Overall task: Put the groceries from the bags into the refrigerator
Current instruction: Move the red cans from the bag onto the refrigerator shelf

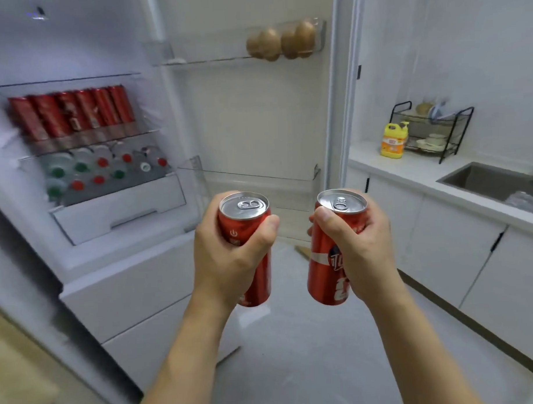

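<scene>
While the refrigerator stands open, each hand grips a red can, seemingly upright

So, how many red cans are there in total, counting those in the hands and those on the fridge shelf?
Can in left hand: 1
Can in right hand: 1
Cans on fridge shelf: 6
Total: 8

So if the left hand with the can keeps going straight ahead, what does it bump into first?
Probably the empty door shelf right beyond the left hand and its can, though depth is hard to judge here.
</scene>
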The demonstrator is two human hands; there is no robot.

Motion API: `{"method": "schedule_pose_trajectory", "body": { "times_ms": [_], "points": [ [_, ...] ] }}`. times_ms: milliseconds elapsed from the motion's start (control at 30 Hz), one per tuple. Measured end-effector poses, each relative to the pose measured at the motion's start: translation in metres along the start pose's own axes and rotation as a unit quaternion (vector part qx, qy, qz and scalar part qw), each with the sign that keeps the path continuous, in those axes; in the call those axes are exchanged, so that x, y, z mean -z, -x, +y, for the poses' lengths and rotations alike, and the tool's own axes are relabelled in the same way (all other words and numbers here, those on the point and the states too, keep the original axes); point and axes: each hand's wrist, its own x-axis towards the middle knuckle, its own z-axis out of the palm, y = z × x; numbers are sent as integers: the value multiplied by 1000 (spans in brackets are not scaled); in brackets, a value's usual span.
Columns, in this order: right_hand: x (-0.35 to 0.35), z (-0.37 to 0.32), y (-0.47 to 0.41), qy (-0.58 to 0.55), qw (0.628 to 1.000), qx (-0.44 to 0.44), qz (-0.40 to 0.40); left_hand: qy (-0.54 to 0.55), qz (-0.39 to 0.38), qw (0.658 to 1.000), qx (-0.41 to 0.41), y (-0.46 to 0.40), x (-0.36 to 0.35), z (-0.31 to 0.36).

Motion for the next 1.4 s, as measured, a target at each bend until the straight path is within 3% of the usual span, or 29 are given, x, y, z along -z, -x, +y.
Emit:
{"method": "schedule_pose_trajectory", "body": {
  "times_ms": [267,600,900,1400],
  "points": [
    [-123,4,-10,-65,992,12,-110,-55,118,992,-2,-20,115,-14],
    [-230,25,-15,-97,980,3,-175,-98,181,979,7,-29,205,-47],
    [-306,62,-58,-103,966,-13,-236,-129,240,962,28,-70,244,-95],
    [-401,114,-170,-152,948,-9,-280,-166,275,947,16,-182,269,-159]
  ]
}}
